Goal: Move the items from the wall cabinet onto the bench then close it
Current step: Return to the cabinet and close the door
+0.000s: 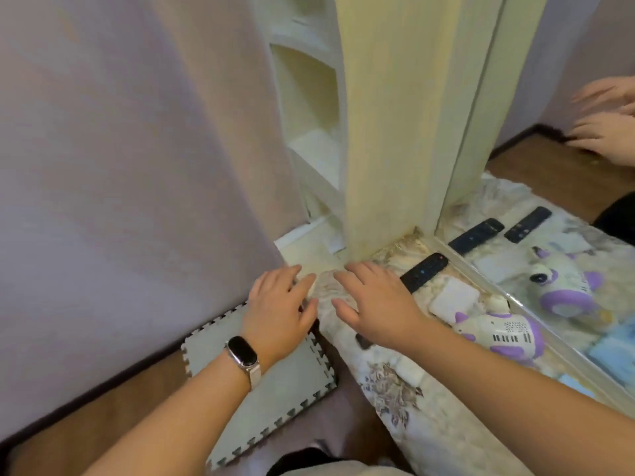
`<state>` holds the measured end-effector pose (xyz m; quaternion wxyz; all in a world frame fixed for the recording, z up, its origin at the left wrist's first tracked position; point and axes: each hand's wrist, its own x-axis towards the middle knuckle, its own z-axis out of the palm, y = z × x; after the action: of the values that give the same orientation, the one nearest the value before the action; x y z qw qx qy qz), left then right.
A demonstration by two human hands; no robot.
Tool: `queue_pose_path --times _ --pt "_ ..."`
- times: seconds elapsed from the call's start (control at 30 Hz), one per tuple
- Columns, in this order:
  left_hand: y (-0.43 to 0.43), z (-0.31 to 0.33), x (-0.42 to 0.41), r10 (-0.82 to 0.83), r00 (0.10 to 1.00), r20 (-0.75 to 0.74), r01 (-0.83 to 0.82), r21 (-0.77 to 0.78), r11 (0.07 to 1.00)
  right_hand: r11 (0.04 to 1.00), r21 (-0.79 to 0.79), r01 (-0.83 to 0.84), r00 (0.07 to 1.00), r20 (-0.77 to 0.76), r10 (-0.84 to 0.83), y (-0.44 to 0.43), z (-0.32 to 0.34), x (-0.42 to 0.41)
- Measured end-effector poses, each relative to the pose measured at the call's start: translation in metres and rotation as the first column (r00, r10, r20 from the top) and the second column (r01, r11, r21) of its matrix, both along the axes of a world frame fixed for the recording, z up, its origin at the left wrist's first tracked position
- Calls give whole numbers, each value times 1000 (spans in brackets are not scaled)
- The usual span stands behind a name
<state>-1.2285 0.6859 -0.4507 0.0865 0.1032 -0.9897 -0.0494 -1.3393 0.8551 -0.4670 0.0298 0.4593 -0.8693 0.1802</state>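
The wall cabinet (309, 97) stands open, its pale wooden door (385, 115) swung out toward me, and the visible shelves look bare. On the marble-patterned bench (395, 389) lie a black remote (424, 271), a white box (453, 298) and a purple-and-white toy (501, 331). My left hand (281, 310), with a watch on its wrist, hovers at the bench's left end with fingers spread. My right hand (374, 300) is beside it, fingers straight, just below the door's bottom edge. Neither hand holds anything.
A mirror (549, 235) along the bench's right side reflects the remotes, the toy and my hands. A grey foam puzzle mat (275, 389) lies on the floor to the left. A plain wall (137, 166) fills the left side.
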Motion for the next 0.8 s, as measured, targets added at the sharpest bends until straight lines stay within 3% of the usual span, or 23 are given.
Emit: queue_pose_path --times 0.37,0.8 --pt "-71 46 179 387 916 -106 -399 -157 903 887 -94 -453 886 -163 435 -117 57 109" --pt "-112 86 477 629 709 -319 -695 -163 700 669 -75 -739 663 -255 704 -231 99 372"
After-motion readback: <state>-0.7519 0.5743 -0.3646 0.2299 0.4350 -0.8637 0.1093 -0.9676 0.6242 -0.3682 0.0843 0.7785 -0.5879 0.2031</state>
